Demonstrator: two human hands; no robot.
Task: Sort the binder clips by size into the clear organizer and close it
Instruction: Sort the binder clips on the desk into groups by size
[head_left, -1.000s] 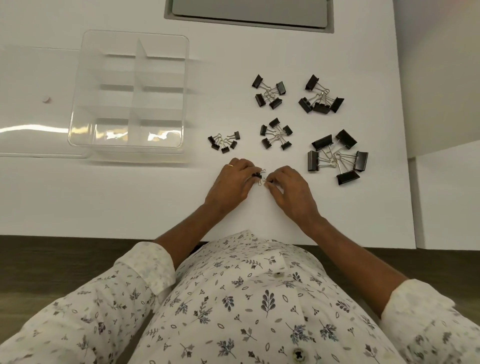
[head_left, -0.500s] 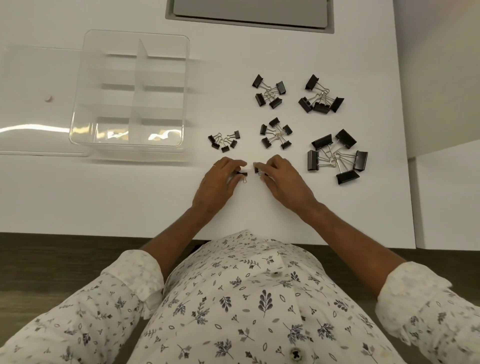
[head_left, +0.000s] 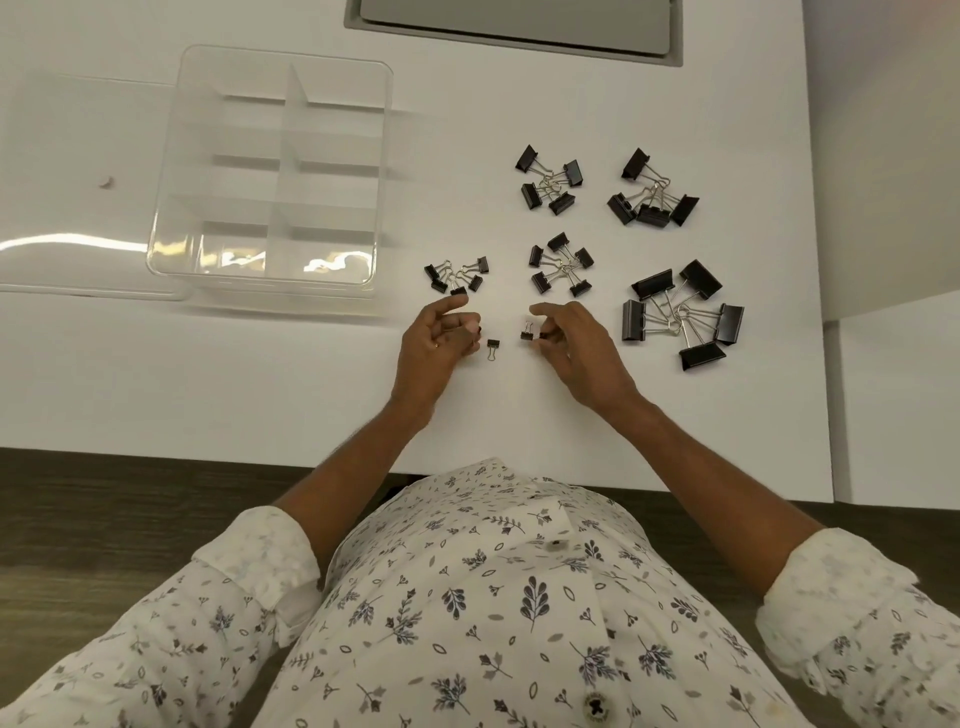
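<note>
A clear organizer (head_left: 260, 278) with several empty compartments stands at the back left of the white table, its lid (head_left: 78, 208) lying open to the left. Black binder clips lie in size groups: small (head_left: 457, 275), slightly bigger (head_left: 561, 265), medium (head_left: 550, 182), larger (head_left: 652, 197) and largest (head_left: 680, 312). My left hand (head_left: 441, 343) rests with loosely curled fingers; a tiny clip (head_left: 492, 346) lies on the table just off its fingertips, not gripped. My right hand (head_left: 576, 348) pinches another tiny clip (head_left: 527, 332) between thumb and fingers.
A grey recessed panel (head_left: 519, 26) is set into the table's far edge. The table's front edge runs just below my wrists, and its right edge lies past the largest clips, beside a lower white surface (head_left: 893, 405).
My hands, joined over the tiny clips a second ago, have drawn apart. The left hand moved left and let one tiny clip down on the table; the right keeps the other.
</note>
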